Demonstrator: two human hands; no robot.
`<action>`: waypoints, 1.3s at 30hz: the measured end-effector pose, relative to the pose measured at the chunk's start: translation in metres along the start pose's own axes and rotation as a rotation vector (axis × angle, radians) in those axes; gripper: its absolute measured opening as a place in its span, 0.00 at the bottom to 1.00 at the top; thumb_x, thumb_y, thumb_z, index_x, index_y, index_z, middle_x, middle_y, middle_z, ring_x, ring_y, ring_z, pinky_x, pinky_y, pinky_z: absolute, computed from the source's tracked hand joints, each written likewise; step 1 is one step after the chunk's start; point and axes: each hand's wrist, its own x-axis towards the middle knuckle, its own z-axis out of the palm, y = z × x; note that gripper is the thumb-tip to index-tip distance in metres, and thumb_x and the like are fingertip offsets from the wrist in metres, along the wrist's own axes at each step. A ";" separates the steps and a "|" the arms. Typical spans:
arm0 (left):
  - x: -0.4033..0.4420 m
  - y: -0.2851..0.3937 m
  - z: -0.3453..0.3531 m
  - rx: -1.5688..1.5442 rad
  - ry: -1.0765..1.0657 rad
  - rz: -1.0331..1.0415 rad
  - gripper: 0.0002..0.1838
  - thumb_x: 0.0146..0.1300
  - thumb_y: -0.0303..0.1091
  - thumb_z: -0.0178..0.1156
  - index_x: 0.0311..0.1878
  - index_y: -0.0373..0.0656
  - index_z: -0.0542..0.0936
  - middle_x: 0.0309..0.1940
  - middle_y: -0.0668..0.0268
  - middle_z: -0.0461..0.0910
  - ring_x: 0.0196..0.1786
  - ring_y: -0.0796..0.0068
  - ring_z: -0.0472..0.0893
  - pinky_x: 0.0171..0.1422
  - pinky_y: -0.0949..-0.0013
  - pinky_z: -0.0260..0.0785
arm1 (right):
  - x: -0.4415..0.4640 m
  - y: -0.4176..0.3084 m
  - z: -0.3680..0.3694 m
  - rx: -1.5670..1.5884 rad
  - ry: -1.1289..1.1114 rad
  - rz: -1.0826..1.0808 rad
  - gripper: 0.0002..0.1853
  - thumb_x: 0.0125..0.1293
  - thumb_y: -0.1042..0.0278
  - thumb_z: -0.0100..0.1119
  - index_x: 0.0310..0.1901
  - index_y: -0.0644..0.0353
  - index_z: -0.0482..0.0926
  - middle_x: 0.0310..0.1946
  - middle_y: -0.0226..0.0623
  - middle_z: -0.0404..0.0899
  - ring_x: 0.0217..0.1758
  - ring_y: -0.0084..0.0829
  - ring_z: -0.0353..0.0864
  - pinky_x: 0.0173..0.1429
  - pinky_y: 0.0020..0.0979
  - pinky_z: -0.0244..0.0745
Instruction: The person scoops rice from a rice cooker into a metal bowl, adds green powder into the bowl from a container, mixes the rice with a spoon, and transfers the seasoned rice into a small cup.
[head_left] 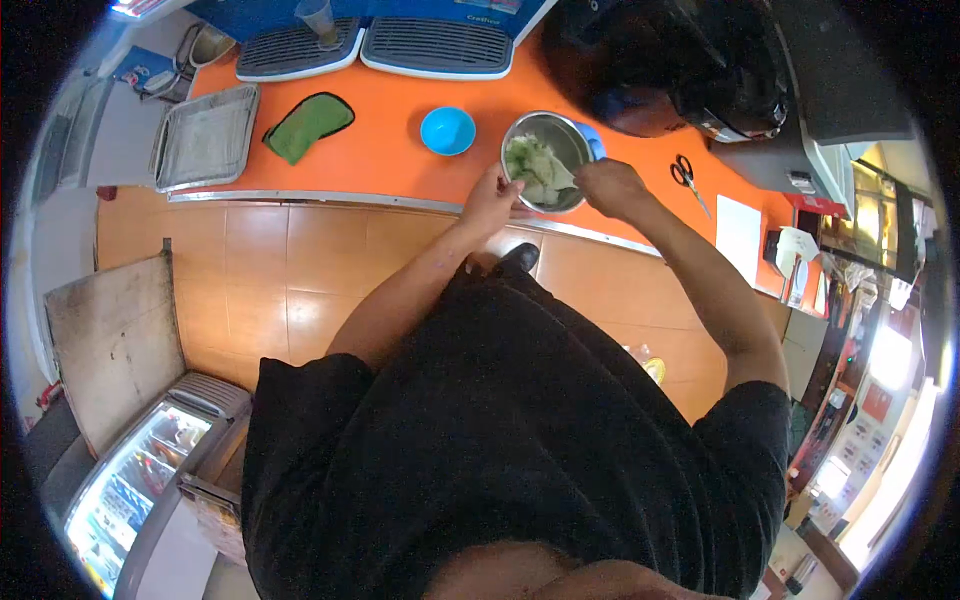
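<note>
A steel bowl [577, 147] stands near the front edge of the orange counter, with pale and green food [535, 165] inside it. My left hand [490, 203] grips the bowl's left rim, fingers pressed together. At the bowl's right side, my right hand [608, 188] is closed around the handle of a utensil whose end reaches into the food; the handle itself is mostly hidden. Left of the steel bowl sits a small blue bowl [448, 131]. Something blue shows behind the steel bowl's right rim.
A green cloth [310, 126] and a metal tray [207, 138] lie at the left. Black scissors [684, 172] and a white sheet [738, 238] are at the right. Drip trays [437, 47] and a large black object [660, 60] stand at the back.
</note>
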 end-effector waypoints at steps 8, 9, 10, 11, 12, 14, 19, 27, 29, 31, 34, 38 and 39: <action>0.018 -0.012 -0.027 0.020 -0.014 0.009 0.10 0.69 0.36 0.47 0.40 0.38 0.63 0.31 0.61 0.70 0.28 0.67 0.80 0.30 0.64 0.80 | -0.035 -0.015 -0.012 -0.106 0.086 -0.022 0.12 0.60 0.69 0.48 0.44 0.58 0.75 0.34 0.45 0.80 0.38 0.42 0.81 0.38 0.42 0.76; 0.021 -0.014 -0.029 0.066 -0.017 0.030 0.11 0.68 0.36 0.48 0.41 0.37 0.64 0.31 0.59 0.70 0.28 0.65 0.82 0.27 0.65 0.80 | -0.037 -0.010 -0.020 -0.048 0.078 0.023 0.13 0.61 0.68 0.47 0.46 0.56 0.75 0.35 0.46 0.80 0.38 0.43 0.81 0.39 0.43 0.77; 0.023 -0.015 -0.030 0.063 -0.016 0.028 0.11 0.68 0.36 0.48 0.41 0.37 0.64 0.31 0.59 0.70 0.28 0.65 0.82 0.27 0.65 0.80 | -0.039 -0.010 -0.033 0.011 0.069 0.066 0.14 0.61 0.67 0.47 0.48 0.54 0.76 0.36 0.46 0.80 0.37 0.44 0.82 0.39 0.43 0.78; 0.025 -0.015 -0.031 0.088 -0.022 0.040 0.12 0.68 0.37 0.48 0.40 0.36 0.64 0.31 0.59 0.70 0.27 0.64 0.82 0.27 0.65 0.80 | -0.035 -0.013 -0.052 0.044 -0.115 0.201 0.14 0.63 0.65 0.46 0.48 0.53 0.77 0.38 0.47 0.80 0.42 0.45 0.81 0.44 0.45 0.76; 0.023 -0.014 -0.030 0.111 -0.026 0.051 0.12 0.68 0.37 0.48 0.39 0.36 0.64 0.31 0.59 0.70 0.27 0.64 0.82 0.26 0.65 0.80 | -0.033 -0.014 -0.051 0.043 -0.120 0.196 0.14 0.63 0.65 0.46 0.48 0.53 0.77 0.38 0.47 0.80 0.42 0.45 0.81 0.44 0.45 0.76; 0.021 -0.012 -0.030 0.120 -0.022 0.033 0.10 0.69 0.36 0.47 0.39 0.37 0.64 0.30 0.61 0.70 0.27 0.68 0.80 0.28 0.65 0.80 | -0.031 -0.015 -0.051 0.146 -0.067 0.121 0.14 0.64 0.63 0.46 0.47 0.53 0.78 0.40 0.46 0.80 0.44 0.45 0.80 0.47 0.46 0.75; 0.016 0.001 -0.023 0.160 -0.006 0.001 0.09 0.69 0.35 0.46 0.37 0.38 0.65 0.28 0.64 0.69 0.28 0.72 0.78 0.29 0.67 0.80 | 0.016 -0.048 0.005 0.104 -0.111 0.275 0.13 0.60 0.62 0.51 0.39 0.58 0.82 0.39 0.45 0.81 0.43 0.43 0.82 0.43 0.42 0.77; 0.013 -0.004 -0.028 0.535 0.080 0.224 0.10 0.68 0.34 0.48 0.37 0.36 0.65 0.28 0.57 0.71 0.25 0.65 0.81 0.24 0.67 0.78 | 0.012 -0.028 -0.028 -0.044 -0.062 0.406 0.10 0.54 0.64 0.57 0.35 0.56 0.84 0.35 0.41 0.83 0.39 0.38 0.84 0.38 0.38 0.79; 0.010 -0.005 -0.024 0.375 0.045 0.150 0.10 0.67 0.34 0.48 0.37 0.36 0.65 0.28 0.58 0.71 0.25 0.65 0.81 0.24 0.67 0.78 | 0.008 -0.033 -0.014 -0.045 -0.083 0.435 0.09 0.54 0.65 0.58 0.34 0.56 0.84 0.35 0.40 0.83 0.39 0.37 0.84 0.38 0.38 0.78; 0.015 -0.001 -0.023 0.219 0.020 0.101 0.10 0.67 0.34 0.49 0.36 0.36 0.65 0.28 0.58 0.71 0.25 0.64 0.81 0.23 0.67 0.78 | 0.015 -0.048 0.003 -0.174 -0.075 0.328 0.07 0.53 0.66 0.59 0.32 0.55 0.84 0.33 0.38 0.83 0.37 0.35 0.84 0.35 0.37 0.78; 0.011 -0.005 -0.025 0.080 0.055 0.060 0.10 0.67 0.34 0.49 0.36 0.35 0.65 0.28 0.59 0.71 0.25 0.65 0.80 0.23 0.67 0.78 | -0.001 -0.039 -0.047 -0.168 -0.019 0.319 0.09 0.57 0.67 0.53 0.32 0.54 0.84 0.34 0.37 0.84 0.37 0.34 0.84 0.35 0.35 0.79; 0.001 0.005 -0.022 0.448 0.091 0.141 0.10 0.67 0.34 0.50 0.35 0.37 0.66 0.27 0.62 0.70 0.28 0.70 0.77 0.28 0.67 0.73 | 0.015 -0.028 0.010 -0.227 -0.004 0.309 0.09 0.56 0.68 0.54 0.31 0.55 0.84 0.32 0.38 0.84 0.35 0.34 0.84 0.34 0.35 0.79; 0.003 0.007 -0.021 0.495 0.104 0.133 0.11 0.67 0.35 0.51 0.33 0.38 0.67 0.27 0.64 0.69 0.30 0.73 0.74 0.32 0.67 0.69 | 0.017 -0.041 0.007 -0.182 0.003 0.346 0.08 0.55 0.68 0.54 0.31 0.55 0.84 0.31 0.39 0.84 0.34 0.35 0.84 0.32 0.35 0.79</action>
